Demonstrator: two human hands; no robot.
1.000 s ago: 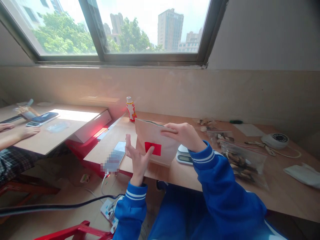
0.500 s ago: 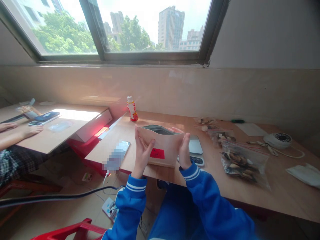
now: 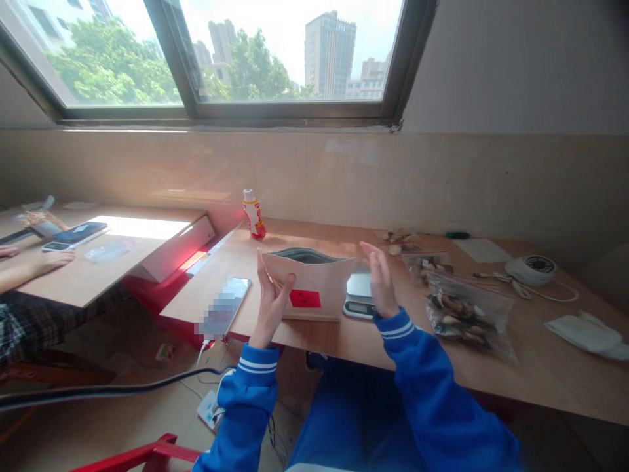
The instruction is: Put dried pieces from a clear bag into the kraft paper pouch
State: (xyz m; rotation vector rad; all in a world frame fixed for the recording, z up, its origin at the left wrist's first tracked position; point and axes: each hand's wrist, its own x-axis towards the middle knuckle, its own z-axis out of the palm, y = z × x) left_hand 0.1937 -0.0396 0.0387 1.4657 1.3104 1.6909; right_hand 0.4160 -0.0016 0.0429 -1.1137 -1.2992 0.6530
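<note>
Two bare hands work at a tan paper pouch (image 3: 314, 288) that stands upright near the front edge of the bench (image 3: 393, 347), its mouth spread open toward the window and a red label (image 3: 304, 299) facing the person. Left hand (image 3: 272, 298) steadies the pouch at its left side, thumb on the front face and fingers behind, a light grip that seems meant to keep the mouth open and the pouch from tipping. Right hand (image 3: 381, 282) is held up just beside the pouch's right edge with fingers straight and spread, holding nothing and apparently not touching it. A small digital scale (image 3: 358, 294) sits directly behind the pouch, partly hidden by it. Right of the scale lie clear zip bags (image 3: 462, 313) of dried pieces, within easy reach of the free hand. A phone (image 3: 226, 307) lies flat near the bench's left edge, and a small drink bottle (image 3: 253, 214) stands at the back left corner. Another person's forearm (image 3: 24, 270) rests on the neighbouring bench at far left.
</note>
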